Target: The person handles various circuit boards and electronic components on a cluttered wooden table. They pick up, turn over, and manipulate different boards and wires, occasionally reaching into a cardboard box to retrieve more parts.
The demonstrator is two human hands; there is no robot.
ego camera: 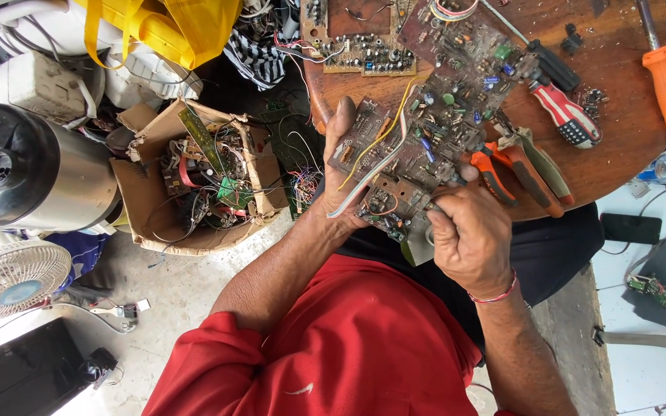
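Red short-sleeved shirt with small white mark, thin pink-red bracelet on right wrist, bare forearms

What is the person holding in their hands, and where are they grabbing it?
The left hand grips a brown circuit board by its left edge. The right hand pinches something at its lower edge; what, cannot be told.

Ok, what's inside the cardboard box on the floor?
The cardboard box holds a tangle of wires, small green circuit boards and a yellow-green strip sticking up. What lies beneath that pile, and the box bottom, is covered.
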